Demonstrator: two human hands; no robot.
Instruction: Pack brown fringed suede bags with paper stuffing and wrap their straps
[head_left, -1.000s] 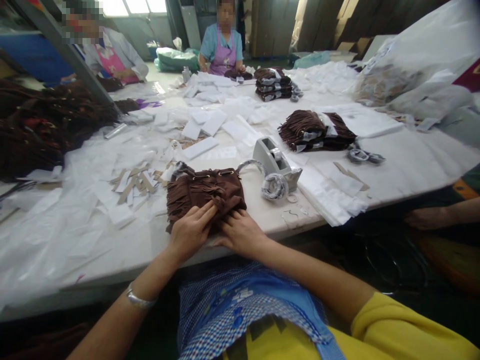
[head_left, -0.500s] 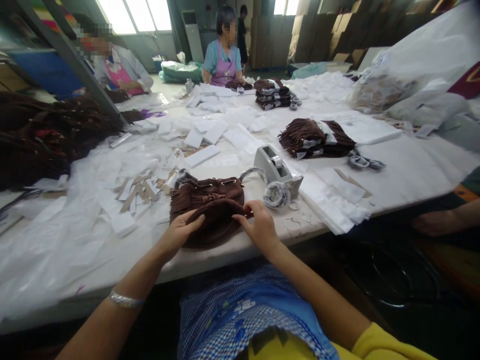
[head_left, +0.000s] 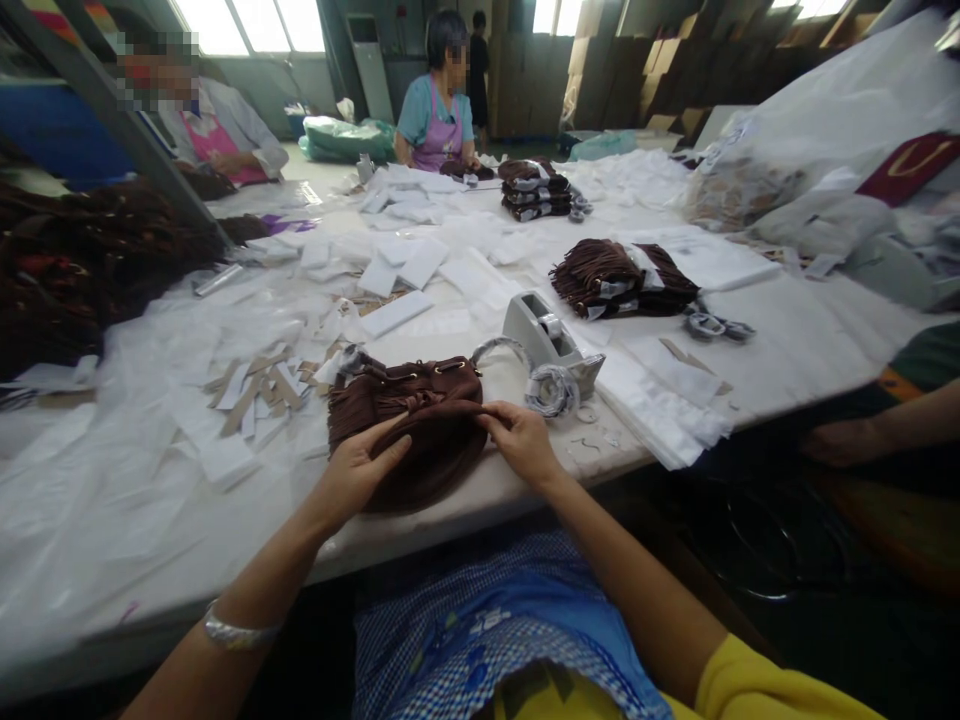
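A brown fringed suede bag (head_left: pixel 420 420) lies at the near edge of the white table (head_left: pixel 810 340), its rounded bottom toward me. My left hand (head_left: pixel 358 468) grips the bag's left side, thumb on top and fingers curled at its edge. My right hand (head_left: pixel 521 440) pinches the bag's right edge. Its wrapped handle (head_left: pixel 501 347) arcs behind it toward a grey tape dispenser (head_left: pixel 547 335).
Paper-wrapped rolls (head_left: pixel 551 388) sit beside the dispenser. White plastic sheets (head_left: pixel 667 385) and card strips (head_left: pixel 255 385) cover the table. Finished fringed bags (head_left: pixel 619 280) lie at right, a stack (head_left: pixel 536 188) farther back. A heap of brown bags (head_left: pixel 82 270) is left. Two people sit opposite; another's arm (head_left: pixel 877 430) is right.
The fringe flap I was pressing flat a second ago is now turned up, exposing the bag's smooth round bottom. My hands moved apart to its two sides.
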